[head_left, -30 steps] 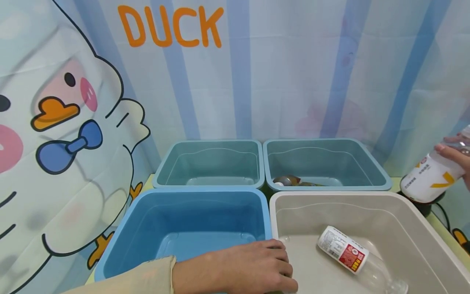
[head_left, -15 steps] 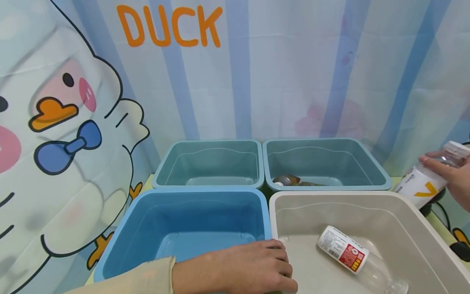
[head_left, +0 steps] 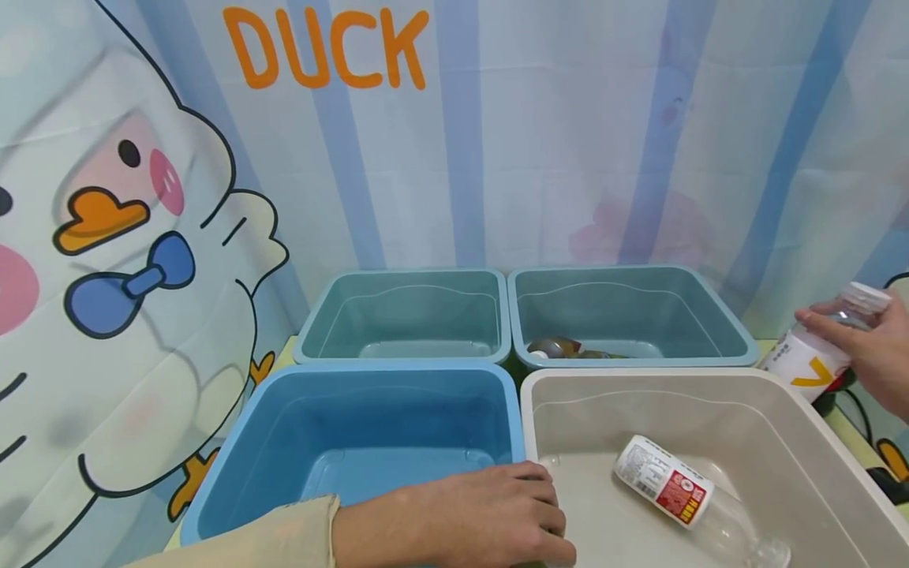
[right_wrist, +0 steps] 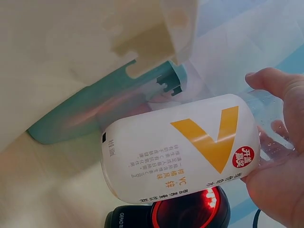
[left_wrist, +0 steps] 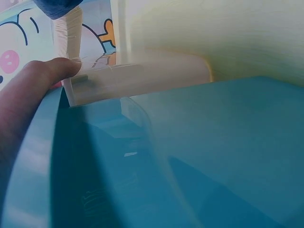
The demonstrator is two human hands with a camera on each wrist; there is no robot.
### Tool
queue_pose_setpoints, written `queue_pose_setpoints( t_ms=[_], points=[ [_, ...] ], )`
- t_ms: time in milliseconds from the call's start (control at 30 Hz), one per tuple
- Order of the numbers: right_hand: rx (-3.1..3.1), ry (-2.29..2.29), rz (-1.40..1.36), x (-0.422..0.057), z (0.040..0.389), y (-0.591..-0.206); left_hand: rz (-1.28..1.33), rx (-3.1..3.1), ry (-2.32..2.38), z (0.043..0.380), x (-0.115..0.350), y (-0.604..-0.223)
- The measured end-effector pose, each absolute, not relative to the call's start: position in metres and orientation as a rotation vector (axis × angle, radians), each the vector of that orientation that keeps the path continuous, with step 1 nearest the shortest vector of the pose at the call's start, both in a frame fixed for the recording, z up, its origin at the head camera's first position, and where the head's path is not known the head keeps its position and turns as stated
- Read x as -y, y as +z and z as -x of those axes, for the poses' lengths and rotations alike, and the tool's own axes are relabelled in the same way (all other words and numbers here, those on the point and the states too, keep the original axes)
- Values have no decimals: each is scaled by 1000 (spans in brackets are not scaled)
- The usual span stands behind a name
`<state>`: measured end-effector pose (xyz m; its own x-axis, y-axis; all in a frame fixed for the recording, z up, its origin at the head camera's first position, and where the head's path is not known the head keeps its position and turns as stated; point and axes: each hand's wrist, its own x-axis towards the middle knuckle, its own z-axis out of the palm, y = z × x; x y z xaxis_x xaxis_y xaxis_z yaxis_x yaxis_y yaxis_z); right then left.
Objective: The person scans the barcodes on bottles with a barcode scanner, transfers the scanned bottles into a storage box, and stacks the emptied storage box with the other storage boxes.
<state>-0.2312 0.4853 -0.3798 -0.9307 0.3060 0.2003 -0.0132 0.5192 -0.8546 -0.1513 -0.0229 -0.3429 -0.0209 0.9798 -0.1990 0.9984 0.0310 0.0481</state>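
My right hand (head_left: 880, 355) holds a clear bottle with a white label and yellow V (head_left: 809, 364) by its neck end. The bottle is tilted, its white cap (head_left: 865, 297) toward the hand. In the right wrist view, the bottle's label side (right_wrist: 180, 152) is just above a black scanner (right_wrist: 216, 209) with a lit red ring. My left hand (head_left: 497, 517) rests at the rim between the blue bin (head_left: 334, 375) and the beige bin (head_left: 710, 377), its fingers loosely bent; some fingertips are hidden. The left wrist view shows its thumb (left_wrist: 52, 71) beside a blue bin edge.
In the beige bin lies a clear bottle with a white and red label (head_left: 667, 481). Behind stand two teal bins, left (head_left: 401, 276) and right (head_left: 618, 274); brownish items (head_left: 557, 348) lie in the right one. A duck-printed curtain (head_left: 540, 158) hangs behind.
My right hand has moved left with the bottle and turned it, bringing the white cap into sight. My left hand has stayed in place.
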Motion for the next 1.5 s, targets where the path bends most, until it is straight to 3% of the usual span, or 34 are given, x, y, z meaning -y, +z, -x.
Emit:
queue_pose_setpoints(
  t_ms=[300, 867, 1200, 1500],
  points=[
    [2425, 1395, 239, -490, 235, -378, -2078, -2120, -144, 151, 24, -343],
    [2295, 1490, 24, -495, 242, -341, -2102, -2130, -172, 151, 24, -342],
    [2329, 1235, 132, -454, 240, -314, -2164, -2159, -230, 148, 25, -341],
    [2410, 1183, 29, -410, 241, -284, -2152, -2160, -224, 147, 27, -341]
  ],
)
